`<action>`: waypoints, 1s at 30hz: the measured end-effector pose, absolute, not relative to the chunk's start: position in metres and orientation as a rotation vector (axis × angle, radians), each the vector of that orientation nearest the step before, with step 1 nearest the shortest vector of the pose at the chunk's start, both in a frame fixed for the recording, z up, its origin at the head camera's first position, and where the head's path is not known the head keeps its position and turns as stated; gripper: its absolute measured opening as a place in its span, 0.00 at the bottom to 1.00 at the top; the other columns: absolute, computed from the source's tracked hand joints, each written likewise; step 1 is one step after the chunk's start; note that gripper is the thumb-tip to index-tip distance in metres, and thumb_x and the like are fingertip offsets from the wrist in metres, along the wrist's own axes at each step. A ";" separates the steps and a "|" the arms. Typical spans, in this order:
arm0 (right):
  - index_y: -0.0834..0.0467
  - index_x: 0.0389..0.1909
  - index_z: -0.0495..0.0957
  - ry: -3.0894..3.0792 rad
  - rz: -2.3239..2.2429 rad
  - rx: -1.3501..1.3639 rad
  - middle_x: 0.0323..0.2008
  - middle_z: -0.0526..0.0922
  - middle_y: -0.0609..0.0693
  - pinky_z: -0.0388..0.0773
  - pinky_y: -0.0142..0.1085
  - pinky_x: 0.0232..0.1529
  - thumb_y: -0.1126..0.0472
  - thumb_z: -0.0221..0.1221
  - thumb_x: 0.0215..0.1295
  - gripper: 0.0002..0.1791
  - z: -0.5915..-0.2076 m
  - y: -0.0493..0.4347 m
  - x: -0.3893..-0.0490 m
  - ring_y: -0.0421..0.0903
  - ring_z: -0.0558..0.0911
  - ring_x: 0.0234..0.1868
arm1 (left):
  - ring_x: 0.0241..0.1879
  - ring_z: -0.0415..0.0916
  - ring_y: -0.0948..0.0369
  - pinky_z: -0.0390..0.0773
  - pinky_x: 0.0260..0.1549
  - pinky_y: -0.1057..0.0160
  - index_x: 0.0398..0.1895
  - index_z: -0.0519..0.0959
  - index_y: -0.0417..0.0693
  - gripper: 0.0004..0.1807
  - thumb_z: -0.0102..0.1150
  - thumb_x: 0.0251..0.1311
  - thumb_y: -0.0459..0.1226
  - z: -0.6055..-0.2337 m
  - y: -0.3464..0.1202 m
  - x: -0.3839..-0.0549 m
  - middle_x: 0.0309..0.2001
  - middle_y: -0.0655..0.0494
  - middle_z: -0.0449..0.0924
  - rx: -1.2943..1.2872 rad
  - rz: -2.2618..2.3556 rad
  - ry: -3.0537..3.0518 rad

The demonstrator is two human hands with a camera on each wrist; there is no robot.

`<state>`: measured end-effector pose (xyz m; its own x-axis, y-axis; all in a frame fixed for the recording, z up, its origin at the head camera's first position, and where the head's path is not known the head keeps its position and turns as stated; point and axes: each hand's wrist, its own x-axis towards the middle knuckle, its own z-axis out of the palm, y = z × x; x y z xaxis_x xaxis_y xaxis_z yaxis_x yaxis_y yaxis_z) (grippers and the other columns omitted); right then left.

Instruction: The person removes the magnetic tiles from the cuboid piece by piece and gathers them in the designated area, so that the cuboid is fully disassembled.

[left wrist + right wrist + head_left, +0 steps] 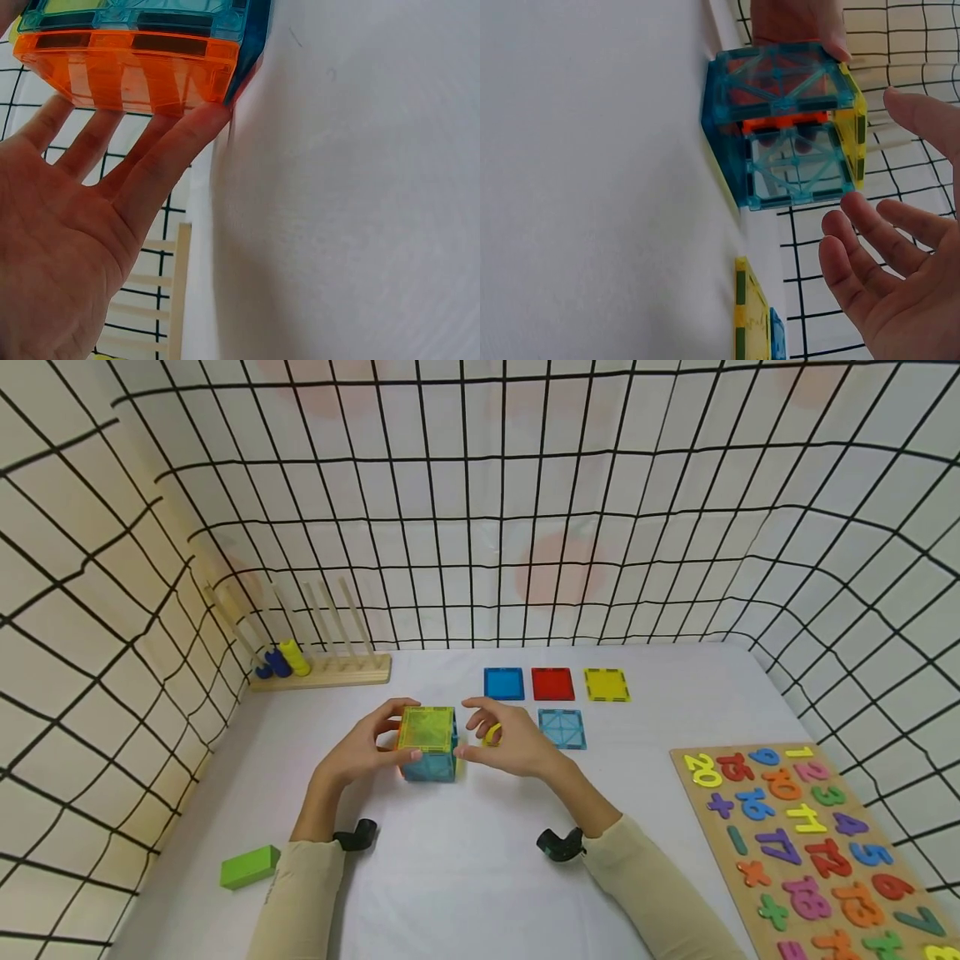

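Note:
A cube of see-through magnetic tiles (427, 743) stands on the white table, with a yellow top, blue-green sides and an orange left side (112, 71). Its right side is open in the right wrist view, so the inside shows. My left hand (362, 745) holds the cube from the left, thumb along the front top edge and fingertips against the orange tile. To the cube's right, my right hand (911, 262) has relaxed, spread fingers and nothing in it. A yellow tile (751, 311) lies on the table near it, mostly hidden behind these fingers in the head view.
Behind lie blue (503, 684), red (552, 684), yellow (607, 685) and light blue (562, 729) tiles. A wooden peg stand (330, 672) is at the back left, a green block (250, 867) at the front left, a number board (757, 852) at right. Black netting (502, 518) surrounds the table.

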<state>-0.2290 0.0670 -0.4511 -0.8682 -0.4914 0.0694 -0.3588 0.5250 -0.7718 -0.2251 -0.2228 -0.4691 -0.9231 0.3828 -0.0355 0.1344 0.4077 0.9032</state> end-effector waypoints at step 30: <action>0.52 0.76 0.65 2.590 -1.191 -0.727 0.47 0.81 0.49 0.82 0.32 0.43 0.43 0.74 0.56 0.49 -0.450 0.037 -0.233 0.45 0.80 0.47 | 0.73 0.63 0.39 0.73 0.64 0.33 0.75 0.64 0.56 0.44 0.75 0.56 0.45 -0.470 -0.224 -0.224 0.71 0.52 0.68 0.512 1.530 2.418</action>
